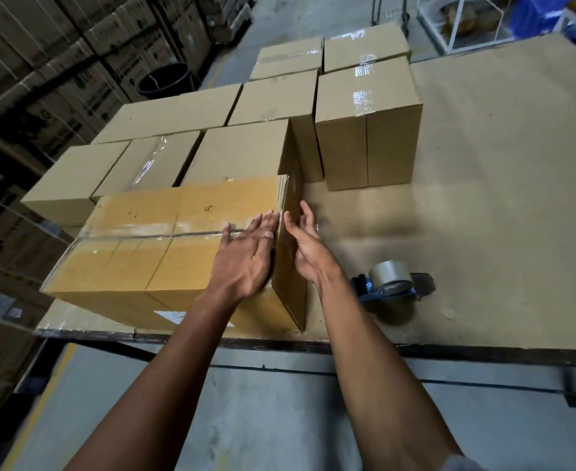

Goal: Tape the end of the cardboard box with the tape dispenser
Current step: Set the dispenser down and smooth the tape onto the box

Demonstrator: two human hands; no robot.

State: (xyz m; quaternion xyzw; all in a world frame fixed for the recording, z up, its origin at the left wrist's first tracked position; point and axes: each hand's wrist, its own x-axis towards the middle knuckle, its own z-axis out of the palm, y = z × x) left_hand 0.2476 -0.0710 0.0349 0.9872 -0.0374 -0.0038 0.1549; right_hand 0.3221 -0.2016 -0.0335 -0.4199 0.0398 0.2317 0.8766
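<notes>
A long yellowish cardboard box (137, 253) lies at the table's front edge, with clear tape running along its top seam. My left hand (245, 256) lies flat on the top at the right end, fingers spread over the tape. My right hand (308, 243) presses, fingers extended, against the box's right end face (291, 283), next to the top corner. A blue tape dispenser (388, 283) with a roll of clear tape rests on the table to the right of the box, untouched by either hand.
Several taped brown boxes (245, 151) stand in rows behind the long box, and a taller one (368, 130) to the right. The brown table top (500, 198) extends right. A black bin (166, 79) and stacked cartons stand at the far left.
</notes>
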